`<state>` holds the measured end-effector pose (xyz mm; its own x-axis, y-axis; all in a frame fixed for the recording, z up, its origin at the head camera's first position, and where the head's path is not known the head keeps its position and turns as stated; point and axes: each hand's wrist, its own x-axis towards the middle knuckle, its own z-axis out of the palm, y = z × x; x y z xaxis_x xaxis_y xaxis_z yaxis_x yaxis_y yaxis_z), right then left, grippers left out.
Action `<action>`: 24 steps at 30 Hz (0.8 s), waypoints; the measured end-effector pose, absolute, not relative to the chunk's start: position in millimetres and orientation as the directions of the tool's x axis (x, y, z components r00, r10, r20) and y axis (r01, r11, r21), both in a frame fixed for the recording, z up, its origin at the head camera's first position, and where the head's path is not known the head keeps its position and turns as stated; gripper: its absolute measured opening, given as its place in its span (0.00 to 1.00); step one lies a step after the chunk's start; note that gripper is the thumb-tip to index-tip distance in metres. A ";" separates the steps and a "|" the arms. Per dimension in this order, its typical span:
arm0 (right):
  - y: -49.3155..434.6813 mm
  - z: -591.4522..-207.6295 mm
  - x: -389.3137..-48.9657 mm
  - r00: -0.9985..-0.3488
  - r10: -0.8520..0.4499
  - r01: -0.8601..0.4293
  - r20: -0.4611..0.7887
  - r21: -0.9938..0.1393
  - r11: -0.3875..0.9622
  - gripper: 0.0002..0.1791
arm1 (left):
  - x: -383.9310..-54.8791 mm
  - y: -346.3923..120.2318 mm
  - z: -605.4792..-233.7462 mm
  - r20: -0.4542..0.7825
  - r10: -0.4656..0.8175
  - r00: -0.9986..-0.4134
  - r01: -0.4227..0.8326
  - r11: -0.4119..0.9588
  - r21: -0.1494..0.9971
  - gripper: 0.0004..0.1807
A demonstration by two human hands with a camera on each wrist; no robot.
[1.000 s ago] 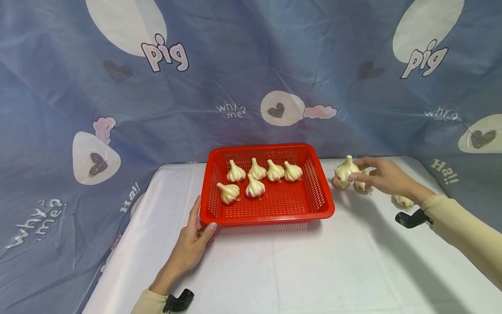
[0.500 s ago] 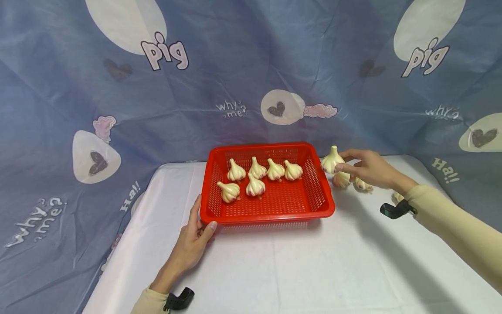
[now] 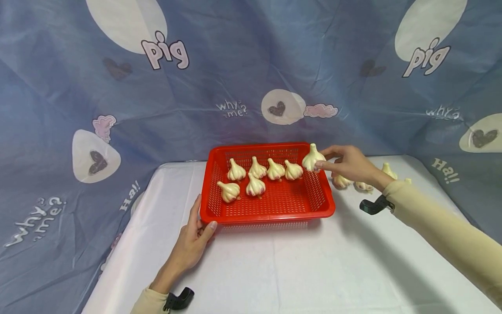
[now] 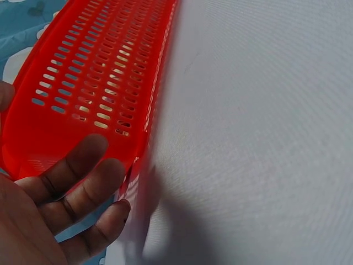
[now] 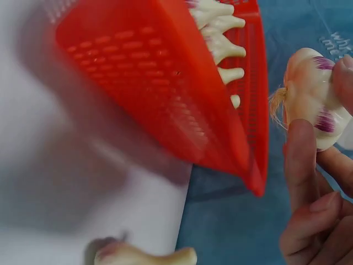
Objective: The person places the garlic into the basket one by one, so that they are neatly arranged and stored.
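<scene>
A garlic bulb (image 3: 312,159) hangs over the right back corner of the red plastic basket (image 3: 270,218), its stem upright. My right hand (image 3: 347,163) pinches it between thumb and fingers; the right wrist view shows the purple-streaked bulb (image 5: 309,88) with roots facing the basket. My left hand (image 3: 188,248) holds the basket's near left corner, thumb at the rim. In the left wrist view its fingers (image 4: 91,187) lie along the basket's end wall (image 4: 71,132). Several garlic bulbs (image 3: 256,186) lie inside, mostly in the back and left parts.
More garlic bulbs (image 3: 364,186) lie on the white tablecloth (image 3: 321,266) right of the basket, some partly hidden by my right arm. A blue patterned cloth (image 3: 243,74) rises right behind the table.
My right hand has carried the garlic bulb leftward from above the bulbs on the table to over the basket's right end. The left hand and basket have stayed put.
</scene>
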<state>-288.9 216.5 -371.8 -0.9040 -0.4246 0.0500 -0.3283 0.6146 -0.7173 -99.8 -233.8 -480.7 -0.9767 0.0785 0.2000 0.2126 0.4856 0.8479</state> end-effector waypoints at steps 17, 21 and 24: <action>168.0 -379.8 -292.7 -0.899 -0.417 -0.412 0.134 -0.580 0.703 0.24 | -100.5 -234.2 -482.8 0.235 0.087 -0.968 0.247 0.481 0.841 0.48; 155.8 -380.9 -294.0 -0.908 -0.402 -0.391 0.114 -0.572 0.721 0.25 | -100.6 -234.1 -482.7 0.231 0.089 -0.969 0.245 0.481 0.842 0.47; 146.8 -380.7 -295.0 -0.917 -0.393 -0.351 0.061 -0.588 0.729 0.27 | -100.4 -234.1 -482.5 0.228 0.088 -0.970 0.242 0.485 0.840 0.47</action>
